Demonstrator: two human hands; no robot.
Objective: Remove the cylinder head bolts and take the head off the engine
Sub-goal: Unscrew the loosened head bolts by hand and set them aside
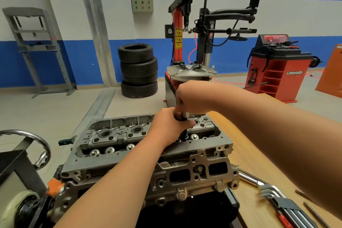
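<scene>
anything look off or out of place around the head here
Nothing stands out. The cylinder head shows no damage or spill, the left hand and right hand both grip the upright tool, and the hex keys lie on the table.

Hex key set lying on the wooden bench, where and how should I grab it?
Take the hex key set by its black holder, from above, pinching across its width. It lies flat on the bench, and the holder bundles the keys, while the bent ends splay apart.

Left hand (169,125) just below right hand (192,98), both far forward, each curled round one upright tool (184,117).
</scene>
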